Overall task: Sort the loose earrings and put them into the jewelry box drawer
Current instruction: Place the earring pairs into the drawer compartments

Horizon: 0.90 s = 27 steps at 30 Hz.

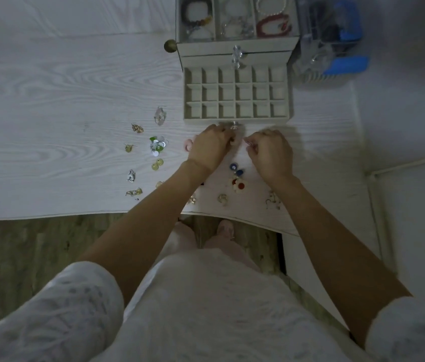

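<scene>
Table [49, 100]: pale wood-grain top; it carries everything listed below.

Jewelry box [237, 47]: stands at the far side of the table. Its glazed top tray holds bracelets in three sections.

Drawer [237, 120]: pulled out toward you, a grid of small padded compartments in three rows. Every compartment that shows looks bare, so by my reading the filling has hardly begun.

Blue basket [347, 61]: just right of the box, contents unclear.

Your left hand [210, 150]: fingers curled, just in front of the drawer's front edge. Something small may be pinched there, but I cannot tell.

Your right hand [270, 151]: fingers curled likewise, near the left one. What it holds, if anything, is hidden.

Loose earrings: scattered on the table between you and the drawer.
- Sequin cluster [158, 146], left of your left hand.
- Red and white pair [237, 184], between your forearms.
- Blue studs [235, 169], just beyond those.
- Gold round pair [157, 164].
- Gold triangular piece [137, 128].
- Clear crystal drop [160, 116], near the drawer's left corner.

Handling: expect these to be very light, small and slippery, with thin hooks that tangle and bend. Take each by its solid body, not by the wire, and lift matched pairs together.
</scene>
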Tool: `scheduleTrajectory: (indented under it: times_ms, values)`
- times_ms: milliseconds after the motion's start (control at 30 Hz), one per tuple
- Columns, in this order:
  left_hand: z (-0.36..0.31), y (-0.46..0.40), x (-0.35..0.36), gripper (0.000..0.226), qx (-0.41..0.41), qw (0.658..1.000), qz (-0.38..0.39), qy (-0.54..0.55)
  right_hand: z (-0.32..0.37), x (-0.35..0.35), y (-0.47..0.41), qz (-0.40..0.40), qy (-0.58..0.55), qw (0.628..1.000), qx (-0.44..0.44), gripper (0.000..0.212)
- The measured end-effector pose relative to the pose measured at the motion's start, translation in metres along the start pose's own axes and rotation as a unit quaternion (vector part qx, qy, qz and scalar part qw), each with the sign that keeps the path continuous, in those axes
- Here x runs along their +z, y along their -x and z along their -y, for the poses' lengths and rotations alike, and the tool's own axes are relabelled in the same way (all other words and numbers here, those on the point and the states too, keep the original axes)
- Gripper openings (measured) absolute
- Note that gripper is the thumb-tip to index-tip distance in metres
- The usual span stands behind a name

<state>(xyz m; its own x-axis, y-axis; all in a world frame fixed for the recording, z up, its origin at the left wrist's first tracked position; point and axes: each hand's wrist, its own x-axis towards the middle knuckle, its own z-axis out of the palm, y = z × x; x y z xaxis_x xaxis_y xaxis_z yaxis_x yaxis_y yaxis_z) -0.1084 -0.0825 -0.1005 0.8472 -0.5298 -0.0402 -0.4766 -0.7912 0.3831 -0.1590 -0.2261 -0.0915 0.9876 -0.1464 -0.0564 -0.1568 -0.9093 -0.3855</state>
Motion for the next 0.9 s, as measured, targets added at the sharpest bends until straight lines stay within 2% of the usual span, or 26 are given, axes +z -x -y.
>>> scheduleTrajectory:
  times_ms: [167,367,467,533,667,733,900]
  values:
    - [0.007,0.015,-0.005,0.016,-0.029,0.998,-0.023,0.049,0.005,-0.001,0.004,-0.049,-0.036,0.998,-0.012,0.013]
    - [0.030,0.021,-0.035,0.019,-0.097,0.959,-0.183,0.192,0.025,-0.010,-0.009,-0.073,-0.246,0.966,-0.037,0.004]
    - [0.048,0.012,-0.046,0.019,-0.131,0.942,-0.172,0.256,0.039,-0.013,-0.023,-0.041,-0.304,0.952,-0.016,0.004]
    - [0.058,0.005,-0.046,0.019,-0.112,0.962,-0.147,0.202,0.047,-0.014,-0.034,-0.018,-0.341,0.940,0.005,0.005]
    - [0.075,-0.005,-0.039,0.023,-0.064,0.992,-0.106,0.037,0.055,-0.018,-0.055,0.035,-0.455,0.886,0.077,0.006]
    - [0.080,-0.006,-0.038,0.027,-0.071,0.991,-0.116,0.008,0.061,-0.015,-0.067,0.034,-0.435,0.897,0.071,0.008]
    - [0.081,0.005,-0.042,0.034,-0.076,0.988,-0.129,0.034,0.083,0.006,-0.088,0.048,-0.329,0.942,0.033,0.012]
